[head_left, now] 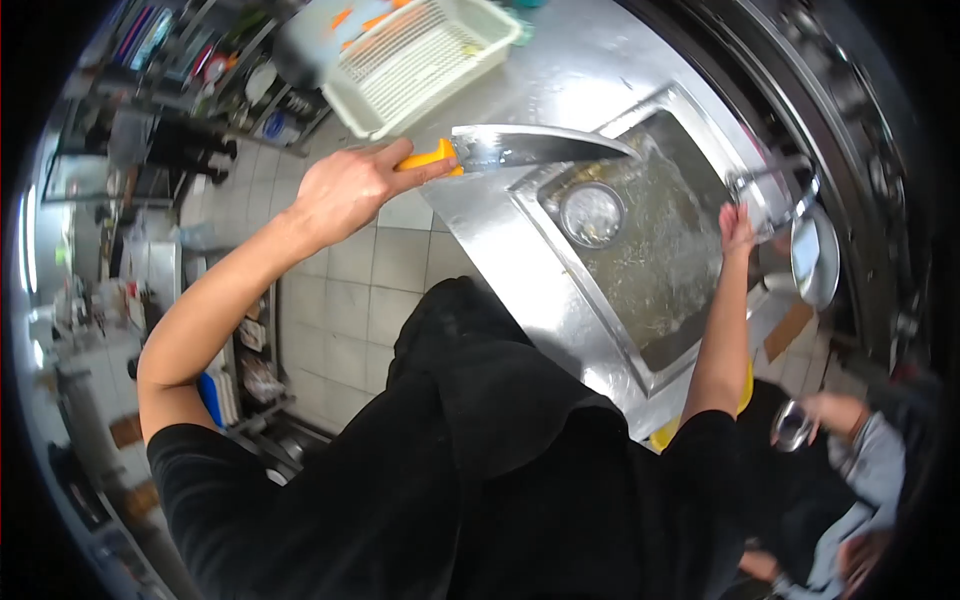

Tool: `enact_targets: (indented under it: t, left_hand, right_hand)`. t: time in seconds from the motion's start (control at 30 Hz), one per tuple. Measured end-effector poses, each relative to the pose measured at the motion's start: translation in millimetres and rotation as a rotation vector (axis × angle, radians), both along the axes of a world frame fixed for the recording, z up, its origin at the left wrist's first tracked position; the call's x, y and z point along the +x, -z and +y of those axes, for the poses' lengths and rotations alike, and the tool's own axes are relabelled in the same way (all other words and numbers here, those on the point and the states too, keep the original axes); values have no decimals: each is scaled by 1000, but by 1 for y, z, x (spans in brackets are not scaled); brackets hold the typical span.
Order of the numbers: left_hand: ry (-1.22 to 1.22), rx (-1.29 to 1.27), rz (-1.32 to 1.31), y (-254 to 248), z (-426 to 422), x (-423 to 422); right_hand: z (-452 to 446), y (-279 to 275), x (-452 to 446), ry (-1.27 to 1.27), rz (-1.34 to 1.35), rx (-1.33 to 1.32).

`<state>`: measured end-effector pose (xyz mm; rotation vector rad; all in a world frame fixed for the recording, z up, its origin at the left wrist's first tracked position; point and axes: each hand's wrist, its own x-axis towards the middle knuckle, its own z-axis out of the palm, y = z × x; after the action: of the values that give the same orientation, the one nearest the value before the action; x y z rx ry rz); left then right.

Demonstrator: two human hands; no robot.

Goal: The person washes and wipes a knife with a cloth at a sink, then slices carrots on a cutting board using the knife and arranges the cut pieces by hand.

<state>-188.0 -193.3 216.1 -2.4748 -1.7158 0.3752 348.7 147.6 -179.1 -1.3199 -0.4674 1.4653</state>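
A large knife (530,146) with a yellow handle is held in my left hand (350,188), whose fingers wrap round the handle. Its blade points right, with the tip above the near left part of the metal sink (640,235). My right hand (737,228) is at the sink's right edge, close to the faucet (775,185); its fingers look small and blurred, and what they touch is unclear. Water with foam lies in the sink, and a round strainer (592,214) sits at its left side.
A cream plastic basket (425,65) rests on the counter (560,65) at the top, beside orange pieces. Another person (870,460) at the lower right holds a round metal object (792,427). A metal bowl (815,258) is right of the sink. Shelves stand at the left.
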Motion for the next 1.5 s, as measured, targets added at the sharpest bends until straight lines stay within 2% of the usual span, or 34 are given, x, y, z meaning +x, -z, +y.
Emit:
enact_targets:
  t: [0.1, 0.17, 0.23, 0.27, 0.3, 0.33, 0.37, 0.4, 0.43, 0.47, 0.5, 0.53, 0.57, 0.6, 0.67, 0.7, 0.73, 0.77, 0.8, 0.83, 0.9, 0.93, 1.0, 1.07, 1.13, 1.17, 1.2, 1.27, 1.3, 1.33, 1.4, 1.43, 1.47, 1.5]
  left_hand:
    - [-58, 30, 10, 4, -31, -25]
    - [-54, 94, -38, 11, -45, -44]
    - [-76, 98, -108, 21, -63, -69]
    - [-99, 127, -106, 26, -75, -82]
    - [-125, 126, -115, 33, -91, -95]
    - [-156, 142, -114, 38, -101, -114]
    - [-242, 155, -193, 47, -118, -132]
    - [-322, 162, -280, 57, -140, -147]
    - [-413, 169, -346, 65, -161, -163]
    - [-491, 167, -423, 73, -180, -182]
    - [-494, 193, -418, 83, -200, -201]
    - [-630, 172, -468, 93, -218, -221]
    - [-767, 153, -512, 107, -226, -235]
    - [-772, 172, -509, 119, -238, -251]
    - [-934, 315, -707, 138, -267, -280]
    - [-910, 403, -774, 155, -277, -297]
    - [-893, 508, -830, 174, -282, -313]
    - [-878, 587, -820, 188, -283, -325]
    - [-869, 664, -806, 194, -281, -334]
    - [-986, 602, -869, 180, -279, -334]
    - [-1147, 487, -929, 168, -269, -342]
    - [-1192, 427, -923, 169, -265, -349]
    - [-1218, 411, -963, 188, -255, -362]
    - [-1206, 366, -1006, 192, -252, -380]
    - [-1063, 406, -1120, 191, -249, -402]
    - [-880, 570, -1061, 188, -254, -429]
    - [-987, 704, -917, 154, -259, -456]
    - [-1078, 990, -534, 16, -280, -490]
    - [-892, 1197, -599, -48, -293, -503]
    - [-780, 1301, -308, -112, -300, -501]
    - [-650, 1436, 44, -190, -307, -488]
    - [-300, 1525, 83, -215, -302, -498]
    - [-198, 1219, 142, -243, -323, -496]
    - [-81, 1147, 139, -259, -326, -490]
  right_hand:
    - [-24, -16, -17, -39, -56, -55]
    - [-33, -46, -30, 51, -81, -188]
    - [-57, 4, -1, -95, 212, -11]
    - [-103, -11, -16, -184, 376, -7]
    - [-142, -21, -34, -235, -103, -90]
    - [-114, 78, 52, -807, -618, -16]
    - [-166, 27, 0, -966, -1505, 428]
    - [-200, -41, -42, -1188, -1603, 195]
    - [-214, -64, -54, -1247, -1176, 197]
    - [-239, -132, -115, -1048, -910, -20]
    - [-266, -190, -184, -1122, -1538, -145]
    - [-280, -222, -240, -1108, -2177, -295]
    - [-274, -178, -209, -670, -2332, 651]
    - [-279, -197, -258, -655, -2330, 670]
    - [-320, -266, -397, -556, -1205, 395]
    - [-331, -262, -452, -653, -1346, 617]
    - [-340, -236, -505, -717, -1139, 788]
    - [-357, -235, -564, -970, -1019, 763]
    - [-374, -224, -619, -1167, -778, 579]
    - [-386, -197, -665, -1369, -652, 525]
    - [-416, -178, -754, -1573, -162, 57]
    - [-424, -172, -789, -1621, -153, 73]
    - [-438, -168, -847, -1554, 140, -231]
    - [-446, -165, -887, -1494, 190, -155]
    - [-440, -135, -918, -1395, 128, -121]
    - [-427, -130, -929, -1423, 159, -147]
    - [-414, -131, -942, -1435, 170, -141]
    - [-392, -134, -957, -1508, 71, -235]
    - [-375, -129, -963, -1545, 38, -244]
    - [-357, -117, -966, -1551, 36, -247]
    - [-321, -85, -982, -1764, -146, -90]
    - [-311, -87, -989, -1752, -257, -98]
    - [-301, -86, -1002, -1764, -260, -84]
    - [-291, -83, -1009, -1782, -292, -39]
